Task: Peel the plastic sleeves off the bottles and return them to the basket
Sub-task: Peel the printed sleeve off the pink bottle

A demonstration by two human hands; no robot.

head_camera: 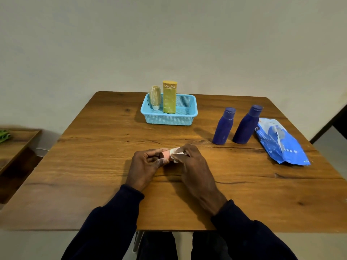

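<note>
A small pink bottle [166,154] lies sideways between my hands over the middle of the wooden table [97,166]. My left hand [145,166] grips its left end. My right hand [191,162] pinches a whitish plastic sleeve [176,152] at the bottle's right end; most of the bottle is hidden by fingers. The light blue basket [189,114] stands at the far middle, holding a tall yellow bottle [169,97] and a small tan tube [155,97] standing cap down. Two dark blue bottles [223,127] [246,126] stand upright to the right.
A crumpled blue plastic pack [279,141] lies at the table's right side, beside the blue bottles. A lower wooden shelf [13,145] with something green on it stands off to the left. A pale wall runs behind the table.
</note>
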